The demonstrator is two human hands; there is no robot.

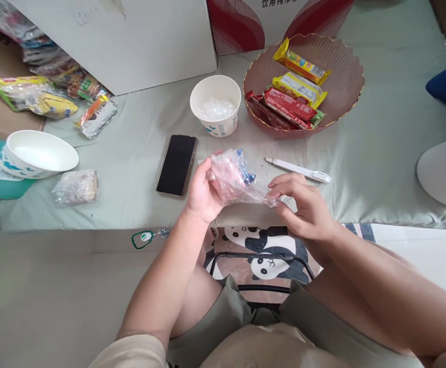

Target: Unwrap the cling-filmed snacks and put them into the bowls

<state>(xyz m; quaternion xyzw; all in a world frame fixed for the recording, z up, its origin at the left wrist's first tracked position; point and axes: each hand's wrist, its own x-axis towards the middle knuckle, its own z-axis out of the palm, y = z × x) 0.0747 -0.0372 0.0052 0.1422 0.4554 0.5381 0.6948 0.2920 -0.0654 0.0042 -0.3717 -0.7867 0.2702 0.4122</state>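
Both my hands hold a crinkled clear plastic wrapper (235, 178) with red and blue print, just above the front edge of the pale green cloth. My left hand (202, 193) grips its left end with fingers curled round it. My right hand (303, 204) pinches the wrapper's right end between thumb and fingers. What is inside the wrapper I cannot make out. A white paper cup (215, 105) with clear plastic inside stands beyond the wrapper. A black phone (177, 164) lies face up just left of my left hand.
A white pen-like tool (299, 170) lies right of the wrapper. A pink ribbed bowl (345, 76) at the back holds several snack bars. A second paper bowl (39, 153), a small wrapped snack (76, 187) and loose snack packets (34, 97) lie at left. White boxes stand behind.
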